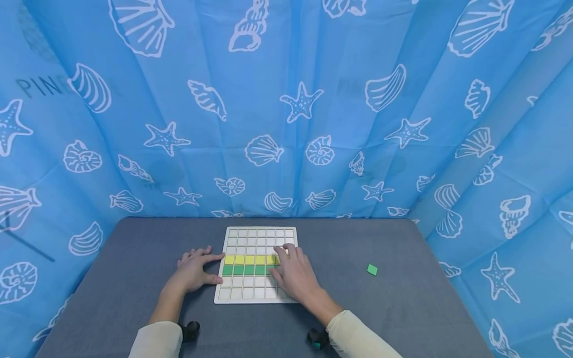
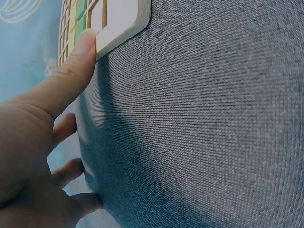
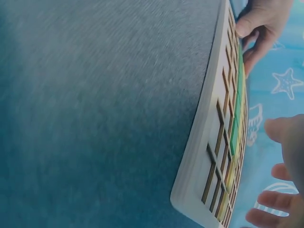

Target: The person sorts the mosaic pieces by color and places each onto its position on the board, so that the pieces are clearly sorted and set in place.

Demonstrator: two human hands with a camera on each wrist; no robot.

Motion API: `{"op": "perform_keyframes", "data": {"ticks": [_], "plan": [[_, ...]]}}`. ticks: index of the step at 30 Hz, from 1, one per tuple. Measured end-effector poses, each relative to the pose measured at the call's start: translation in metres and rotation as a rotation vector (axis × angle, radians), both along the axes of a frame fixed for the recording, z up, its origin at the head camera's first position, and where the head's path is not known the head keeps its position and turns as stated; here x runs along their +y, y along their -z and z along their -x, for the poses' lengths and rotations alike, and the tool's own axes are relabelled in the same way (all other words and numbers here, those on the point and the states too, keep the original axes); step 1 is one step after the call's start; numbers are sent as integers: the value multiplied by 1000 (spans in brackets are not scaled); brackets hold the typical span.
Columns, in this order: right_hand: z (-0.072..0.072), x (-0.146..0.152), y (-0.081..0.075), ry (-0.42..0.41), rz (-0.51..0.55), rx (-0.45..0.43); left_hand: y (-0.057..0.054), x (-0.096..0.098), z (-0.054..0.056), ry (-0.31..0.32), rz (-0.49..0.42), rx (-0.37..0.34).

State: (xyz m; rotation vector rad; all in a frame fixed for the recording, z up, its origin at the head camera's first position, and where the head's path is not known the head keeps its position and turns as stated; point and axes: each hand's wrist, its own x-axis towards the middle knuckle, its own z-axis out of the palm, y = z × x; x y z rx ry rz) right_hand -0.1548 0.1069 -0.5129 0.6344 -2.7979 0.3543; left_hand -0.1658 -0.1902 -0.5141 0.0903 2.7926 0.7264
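Note:
A white gridded board lies on the table, with a row of yellow square tiles above a row of green square tiles in its grid. At the board's left edge, my left hand has its fingers spread. Its thumb touches the rim in the left wrist view. My right hand is over the board's right part and covers the right ends of both rows. The right wrist view shows this hand's fingers apart, with nothing visible between them.
A loose green tile lies on the grey table, to the right of the board. Behind and beside the table hangs a blue curtain with white shell drawings. Black wrist devices show below the forearms.

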Motion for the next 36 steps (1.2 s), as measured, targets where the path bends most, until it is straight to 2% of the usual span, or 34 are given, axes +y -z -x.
{"op": "perform_keyframes", "data": {"ticks": [3, 6, 11, 17, 22, 36], "plan": [[0, 2, 1, -11, -21, -7, 1, 0, 0, 2, 1, 2], [-1, 4, 1, -22, -35, -51, 1, 0, 0, 6, 4, 5], [-1, 7, -1, -5, -74, -131, 2, 0, 0, 7, 2, 7], [3, 15, 0, 20, -90, -182, 1, 0, -1, 16, 5, 8], [7, 24, 5, 52, -75, -176, 1, 0, 1, 15, 9, 5], [7, 50, 5, 85, -41, -180, 0, -1, 2, 17, 15, 0]]}}
